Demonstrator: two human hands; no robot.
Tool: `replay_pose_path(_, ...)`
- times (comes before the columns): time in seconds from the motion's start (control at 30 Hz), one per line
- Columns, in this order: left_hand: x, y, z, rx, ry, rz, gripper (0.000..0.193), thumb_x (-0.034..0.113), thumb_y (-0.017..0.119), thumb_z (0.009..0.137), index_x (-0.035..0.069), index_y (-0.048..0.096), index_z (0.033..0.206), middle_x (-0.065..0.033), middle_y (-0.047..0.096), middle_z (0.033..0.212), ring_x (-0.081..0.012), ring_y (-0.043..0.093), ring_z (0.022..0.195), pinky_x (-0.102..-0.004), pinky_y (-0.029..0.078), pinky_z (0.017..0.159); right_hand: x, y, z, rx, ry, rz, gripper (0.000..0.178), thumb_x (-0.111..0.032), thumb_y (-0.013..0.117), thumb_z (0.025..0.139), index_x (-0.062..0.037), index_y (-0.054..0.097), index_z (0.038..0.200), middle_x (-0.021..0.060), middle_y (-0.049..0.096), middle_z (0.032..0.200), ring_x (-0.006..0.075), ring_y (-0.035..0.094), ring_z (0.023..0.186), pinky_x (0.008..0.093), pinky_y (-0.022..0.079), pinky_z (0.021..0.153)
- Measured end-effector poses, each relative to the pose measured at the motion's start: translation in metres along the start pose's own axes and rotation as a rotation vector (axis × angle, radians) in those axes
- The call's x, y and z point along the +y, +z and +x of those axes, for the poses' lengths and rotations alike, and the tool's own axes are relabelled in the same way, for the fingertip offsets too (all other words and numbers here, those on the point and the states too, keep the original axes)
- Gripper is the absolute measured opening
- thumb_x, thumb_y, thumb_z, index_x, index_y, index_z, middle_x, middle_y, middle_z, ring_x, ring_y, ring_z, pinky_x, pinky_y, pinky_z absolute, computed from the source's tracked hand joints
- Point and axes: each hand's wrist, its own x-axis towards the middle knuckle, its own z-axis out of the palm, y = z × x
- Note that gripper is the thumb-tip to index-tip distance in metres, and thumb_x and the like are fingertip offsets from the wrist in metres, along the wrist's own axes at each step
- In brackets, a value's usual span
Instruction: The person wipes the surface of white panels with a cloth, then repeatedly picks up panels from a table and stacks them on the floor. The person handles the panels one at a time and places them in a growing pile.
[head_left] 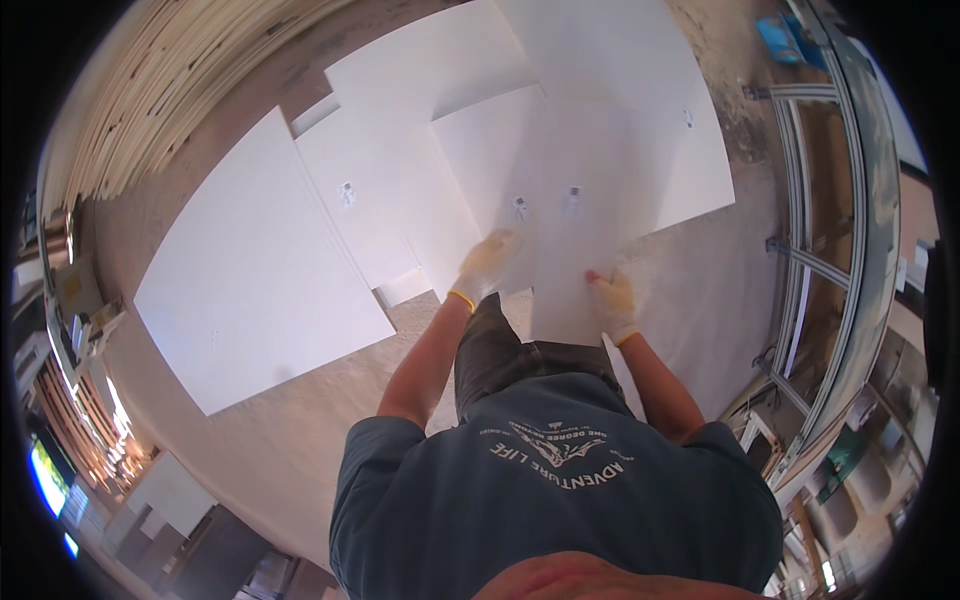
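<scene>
A narrow white panel with a small label lies in front of me, its near end close to my legs. My right hand, in a cream glove, is at its right edge, thumb on top and the other fingers hidden, closed on the edge. Just left of this panel is my left hand, gloved with a yellow cuff, over another white panel. Its fingers are smeared by motion, so their grip does not show. Small labels also mark several of the other white panels.
More large white boards spread over the floor to the left, some overlapping. Long pale wooden boards are stacked at far left. A metal frame stands along the right, with a blue object near its far end.
</scene>
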Motion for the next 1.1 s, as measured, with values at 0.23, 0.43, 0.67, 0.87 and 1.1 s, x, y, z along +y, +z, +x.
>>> replay_pose_path(0.23,-0.039,-0.030,-0.031,0.597,-0.298,-0.341,0.070,0.059,0.067,0.091,-0.003,0.068,0.124,-0.0228,0.074,0.112,-0.0292,0.072,0.100,-0.0426,0.055,0.088,-0.066,0.121,0.010,-0.319,-0.450,-0.143,0.043,-0.030,0.074,0.090,0.0014,0.064,0.118,0.0198,0.071,0.102,0.0361,0.069,0.098,0.0471,0.052,0.087)
replay_pose_path(0.43,-0.095,-0.068,0.002,0.721,-0.382,-0.122,0.078,0.064,0.068,0.087,-0.005,0.066,0.124,-0.0276,0.072,0.117,-0.0416,0.070,0.112,-0.0493,0.053,0.096,-0.027,0.111,0.006,-0.455,-0.371,-0.312,0.049,-0.031,0.072,0.091,0.0001,0.060,0.128,0.0190,0.070,0.101,0.0361,0.068,0.098,0.0443,0.052,0.088)
replay_pose_path(0.67,-0.091,-0.057,0.030,0.661,-0.394,0.014,0.079,0.063,0.069,0.085,-0.005,0.064,0.126,-0.0280,0.069,0.124,-0.0414,0.068,0.118,-0.0499,0.053,0.099,0.080,0.032,-0.008,-0.423,-0.059,-0.439,0.044,-0.029,0.071,0.091,-0.0027,0.063,0.126,0.0177,0.073,0.105,0.0366,0.070,0.102,0.0444,0.053,0.092)
replay_pose_path(0.87,-0.094,-0.046,0.050,0.655,-0.376,0.439,0.084,0.056,0.081,0.080,-0.003,0.054,0.134,-0.0279,0.057,0.137,-0.0451,0.059,0.127,-0.0520,0.054,0.101,0.154,-0.012,-0.007,-0.240,0.015,-0.352,0.040,-0.031,0.068,0.093,-0.0009,0.063,0.120,0.0193,0.073,0.107,0.0372,0.069,0.104,0.0441,0.053,0.092)
replay_pose_path(1.1,-0.119,-0.082,0.016,0.682,-0.336,0.475,0.071,0.054,0.068,0.089,0.006,0.061,0.140,-0.0236,0.061,0.143,-0.0386,0.059,0.132,-0.0454,0.044,0.112,0.334,-0.055,0.025,-0.191,0.082,0.015,0.041,-0.032,0.067,0.094,-0.0004,0.064,0.119,0.0199,0.073,0.112,0.0363,0.069,0.106,0.0438,0.053,0.094)
